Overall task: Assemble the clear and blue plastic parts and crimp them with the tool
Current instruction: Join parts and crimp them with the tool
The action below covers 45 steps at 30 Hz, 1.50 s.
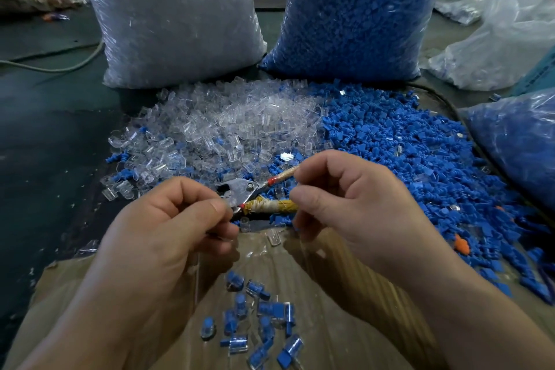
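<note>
Right hand (354, 207) grips the crimping tool (249, 188); left hand (168, 225) pinches a clear part (232, 204) beside it; we judge few pieces (264, 309) finished, heaps (240, 120) left.

Around my work spot
A sheet of cardboard (330, 273) lies on the dark surface (45, 144); a pale cable (54, 69) curves at far left, and crumpled plastic bags (504, 39) sit far right.

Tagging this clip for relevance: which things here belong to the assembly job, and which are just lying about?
In use: tool in right hand; clear part pinched by left hand; clear pile; blue pile; finished pieces.
Lying about: cable; crumpled bags; orange piece.
</note>
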Tool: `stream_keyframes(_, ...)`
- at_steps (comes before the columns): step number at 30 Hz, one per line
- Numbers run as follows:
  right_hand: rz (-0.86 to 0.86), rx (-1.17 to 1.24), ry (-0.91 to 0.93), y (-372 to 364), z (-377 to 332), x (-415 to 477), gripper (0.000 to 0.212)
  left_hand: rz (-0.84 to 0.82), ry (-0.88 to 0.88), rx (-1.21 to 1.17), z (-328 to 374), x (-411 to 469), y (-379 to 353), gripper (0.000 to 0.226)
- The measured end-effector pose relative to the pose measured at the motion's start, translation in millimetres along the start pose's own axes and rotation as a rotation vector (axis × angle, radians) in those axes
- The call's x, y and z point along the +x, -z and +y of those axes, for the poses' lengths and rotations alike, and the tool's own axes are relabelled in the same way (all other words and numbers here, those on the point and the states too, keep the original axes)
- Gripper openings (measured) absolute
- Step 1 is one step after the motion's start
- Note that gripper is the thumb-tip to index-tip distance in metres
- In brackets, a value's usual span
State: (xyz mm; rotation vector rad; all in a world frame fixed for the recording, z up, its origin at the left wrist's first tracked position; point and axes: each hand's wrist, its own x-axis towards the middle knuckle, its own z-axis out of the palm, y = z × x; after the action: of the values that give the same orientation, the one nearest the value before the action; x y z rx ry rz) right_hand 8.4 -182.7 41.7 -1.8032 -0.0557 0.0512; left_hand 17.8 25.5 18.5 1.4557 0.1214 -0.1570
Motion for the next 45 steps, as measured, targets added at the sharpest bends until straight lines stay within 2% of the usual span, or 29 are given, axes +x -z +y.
stream_keyframes(3, -0.040, -0.034, 0.036, -8, 4, -1, 0.009, -0.025, 0.013, -0.029, -3, 1, -1, 0.035)
stream_keyframes(5, -0.043, -0.087, 0.091, -15, 8, -2, 0.008, -0.049, 0.000, -0.020, -8, 2, -2, 0.036)
stream_keyframes(10, -0.005, -0.476, 0.406, -29, 13, -5, 0.014, -0.108, -0.086, 0.138, -16, 2, -2, 0.031)
stream_keyframes(17, 0.076, -0.566, 0.407, -27, 11, -6, 0.004, -0.095, -0.166, 0.217, -17, 1, -3, 0.037)
stream_keyframes(22, -0.013, -0.595, 0.484, -30, 7, -9, 0.023, -0.136, -0.207, 0.265, -11, -3, -4, 0.034)
stream_keyframes(25, -0.001, -0.602, 0.487, -29, 6, -10, 0.022, -0.156, -0.171, 0.226, -9, -3, -6, 0.036)
stream_keyframes(27, -0.029, -0.651, 0.498, -30, 6, -10, 0.020, -0.138, -0.165, 0.283, -9, -4, -6, 0.042)
stream_keyframes(29, -0.046, -0.707, 0.517, -29, 6, -9, 0.022, -0.096, -0.158, 0.341, -10, -2, -4, 0.039)
stream_keyframes(31, -0.003, -0.814, 0.507, -25, 9, -4, 0.032, -0.036, -0.157, 0.361, -14, -1, -2, 0.037)
stream_keyframes(33, 0.005, -1.007, 0.375, -17, 14, 6, 0.051, -0.005, -0.153, 0.330, -18, 1, -2, 0.029)
stream_keyframes(34, -0.028, -1.072, 0.289, -13, 16, 11, 0.061, -0.005, -0.152, 0.314, -20, 2, -2, 0.022)
stream_keyframes(36, -0.115, -1.113, 0.188, -10, 20, 19, 0.070, -0.018, -0.148, 0.304, -22, 4, 0, 0.024)
stream_keyframes(39, -0.162, -1.157, 0.168, -9, 26, 23, 0.066, -0.034, -0.116, 0.286, -21, 5, 2, 0.026)
stream_keyframes(45, -0.112, -1.220, 0.199, -5, 21, 23, 0.056, -0.007, -0.087, 0.256, -17, 5, 1, 0.026)
